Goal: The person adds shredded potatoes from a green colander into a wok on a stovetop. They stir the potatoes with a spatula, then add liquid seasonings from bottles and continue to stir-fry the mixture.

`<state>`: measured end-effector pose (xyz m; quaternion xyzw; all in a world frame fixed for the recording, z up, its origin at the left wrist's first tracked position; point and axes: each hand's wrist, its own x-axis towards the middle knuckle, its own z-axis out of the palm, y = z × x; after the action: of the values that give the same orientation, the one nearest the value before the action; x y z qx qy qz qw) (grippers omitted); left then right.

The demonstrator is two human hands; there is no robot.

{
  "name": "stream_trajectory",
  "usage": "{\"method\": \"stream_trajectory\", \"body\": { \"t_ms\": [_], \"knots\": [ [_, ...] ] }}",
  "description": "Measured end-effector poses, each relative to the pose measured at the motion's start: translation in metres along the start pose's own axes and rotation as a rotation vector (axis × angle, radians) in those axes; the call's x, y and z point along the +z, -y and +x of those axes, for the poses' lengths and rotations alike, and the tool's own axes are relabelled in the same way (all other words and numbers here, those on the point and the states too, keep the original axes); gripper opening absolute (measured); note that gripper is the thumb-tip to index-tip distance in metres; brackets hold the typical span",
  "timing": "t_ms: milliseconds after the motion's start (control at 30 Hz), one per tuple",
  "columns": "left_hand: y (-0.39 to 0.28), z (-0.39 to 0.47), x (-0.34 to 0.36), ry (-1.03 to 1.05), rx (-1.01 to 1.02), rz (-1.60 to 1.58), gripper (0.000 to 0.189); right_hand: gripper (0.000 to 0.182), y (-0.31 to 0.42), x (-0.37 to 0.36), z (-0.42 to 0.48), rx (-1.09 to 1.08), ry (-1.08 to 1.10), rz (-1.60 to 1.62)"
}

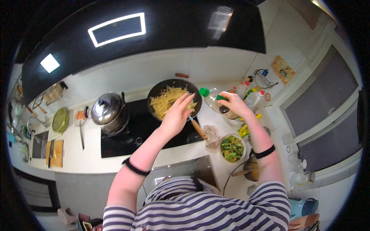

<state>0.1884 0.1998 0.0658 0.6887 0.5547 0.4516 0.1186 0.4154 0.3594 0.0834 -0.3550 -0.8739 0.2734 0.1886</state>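
Observation:
My left hand [177, 117] is held over a dark wok [197, 91], its fingers extended and nothing visible in them. Pale yellow strips that look like shredded potato [162, 102] fill the wok. A wooden handle [199, 130] on a metal shank reaches out over the wok's front right rim; the hand partly hides where it starts. To the right of the wok, my right hand [235, 105] grips a clear plastic bottle [212, 100] by its green handle. That bottle leans with its green cap towards the wok. Its lower part is partly hidden.
A lidded steel pot [107, 111] stands on the left of the black cooktop [141, 124]. Crumpled paper [212, 137] and a bowl of green vegetables [232, 148] lie right. Several bottles [254, 99] crowd the back corner. Far left are a knife and cutting board [58, 153].

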Motion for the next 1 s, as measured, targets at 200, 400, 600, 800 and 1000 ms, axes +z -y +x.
{"method": "stream_trajectory", "body": {
  "t_ms": [200, 400, 600, 800, 1000],
  "knots": [
    [0.023, 0.002, -0.014, 0.081, 0.064, -0.043, 0.025, 0.031, 0.063, 0.025, -0.01, -0.116, 0.283, -0.035],
    [0.04, -0.013, -0.011, -0.225, -0.253, 0.031, 0.016, 0.03, 0.088, 0.053, 0.001, -0.141, 0.24, -0.125],
    [0.101, -0.028, -0.029, -0.393, -0.45, 0.135, 0.024, 0.026, 0.088, 0.077, 0.022, -0.206, 0.233, -0.395],
    [0.125, -0.056, -0.043, -0.398, -0.568, -0.113, 0.025, 0.026, 0.087, 0.097, 0.043, -0.177, 0.308, -0.564],
    [0.105, -0.063, -0.059, -0.344, -0.698, -0.154, 0.031, 0.026, 0.07, 0.113, 0.061, -0.166, 0.312, -0.603]
  ]
}}
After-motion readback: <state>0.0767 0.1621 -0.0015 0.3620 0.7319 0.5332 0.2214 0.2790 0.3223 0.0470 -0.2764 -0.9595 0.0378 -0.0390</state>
